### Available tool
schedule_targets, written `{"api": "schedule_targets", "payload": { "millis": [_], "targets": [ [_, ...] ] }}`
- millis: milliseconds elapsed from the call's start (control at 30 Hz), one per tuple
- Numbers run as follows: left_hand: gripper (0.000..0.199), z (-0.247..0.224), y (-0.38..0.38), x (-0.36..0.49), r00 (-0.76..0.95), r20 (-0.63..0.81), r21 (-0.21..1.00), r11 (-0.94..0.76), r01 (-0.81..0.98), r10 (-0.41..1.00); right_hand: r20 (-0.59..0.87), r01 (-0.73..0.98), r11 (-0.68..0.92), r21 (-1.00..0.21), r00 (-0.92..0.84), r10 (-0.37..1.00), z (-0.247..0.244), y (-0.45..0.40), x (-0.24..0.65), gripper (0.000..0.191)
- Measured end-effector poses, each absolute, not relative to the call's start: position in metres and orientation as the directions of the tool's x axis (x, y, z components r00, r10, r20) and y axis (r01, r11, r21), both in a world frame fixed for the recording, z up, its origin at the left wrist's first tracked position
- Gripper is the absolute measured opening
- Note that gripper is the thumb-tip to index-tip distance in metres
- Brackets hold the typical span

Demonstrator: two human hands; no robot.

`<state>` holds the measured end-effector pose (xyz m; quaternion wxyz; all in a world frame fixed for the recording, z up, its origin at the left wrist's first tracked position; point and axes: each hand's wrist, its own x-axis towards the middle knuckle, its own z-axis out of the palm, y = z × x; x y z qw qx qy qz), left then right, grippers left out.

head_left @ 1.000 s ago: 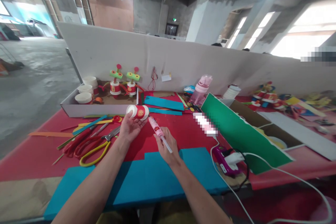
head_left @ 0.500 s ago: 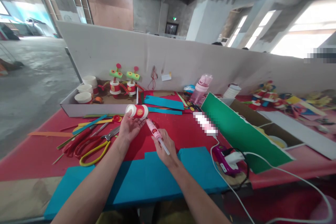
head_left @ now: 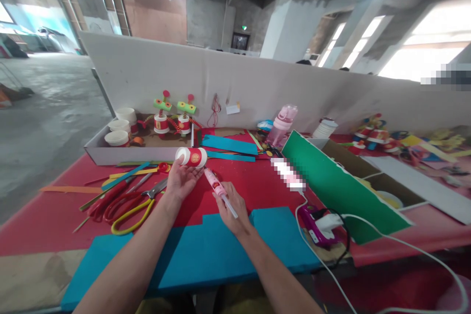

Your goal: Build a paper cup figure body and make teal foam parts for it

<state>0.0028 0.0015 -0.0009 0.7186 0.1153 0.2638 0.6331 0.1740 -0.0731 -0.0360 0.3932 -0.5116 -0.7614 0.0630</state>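
A red and white paper cup (head_left: 194, 157) with a gold emblem lies sideways in my left hand (head_left: 183, 177), thumb and fingers closed around one end. My right hand (head_left: 234, 209) grips a pink hot glue gun (head_left: 216, 185), with a translucent glue stick (head_left: 231, 207) poking out of its rear. The glue gun's tip points up and left, just below the cup's right end; whether the two touch I cannot tell. Left of my hands lie scissors with yellow and red handles (head_left: 133, 225) and red-handled pliers (head_left: 106, 201).
A shallow box (head_left: 136, 154) at the back left holds paper cups (head_left: 117, 138) and two cup figures (head_left: 161, 123). Blue sheets (head_left: 206, 255) cover the near edge. To the right stand a green-sided box (head_left: 338, 186) and a purple power strip (head_left: 320, 228) with trailing cables.
Almost nothing differs. The cup and the glue gun's tip have shifted very slightly, and both hands keep their holds.
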Motion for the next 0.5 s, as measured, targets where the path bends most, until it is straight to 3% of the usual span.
{"api": "schedule_targets", "payload": {
  "millis": [133,233,300,400,500],
  "targets": [
    [0.031,-0.001,0.004,-0.002,0.032,-0.213,0.501,0.138,-0.854,0.977,0.499,0.603,0.432,-0.671,-0.063,0.864,-0.035,-0.069,0.18,0.029],
    [0.03,-0.002,0.006,-0.006,0.022,-0.203,0.508,0.125,-0.852,0.979,0.307,0.43,0.235,-0.872,0.106,0.946,-0.031,-0.054,0.201,0.041],
    [0.029,-0.003,0.007,-0.007,0.013,-0.204,0.52,0.12,-0.846,0.979,0.167,0.378,0.091,-0.921,0.174,0.971,-0.03,-0.041,0.222,0.047],
    [0.029,-0.004,0.007,-0.006,0.013,-0.197,0.535,0.119,-0.836,0.98,0.031,0.528,-0.104,-0.843,0.24,0.97,-0.03,-0.025,0.254,0.049],
    [0.029,-0.003,0.004,-0.003,0.047,-0.142,0.566,0.12,-0.816,0.989,-0.002,0.811,-0.173,-0.559,0.207,0.978,-0.031,-0.018,0.274,0.051]
  ]
}}
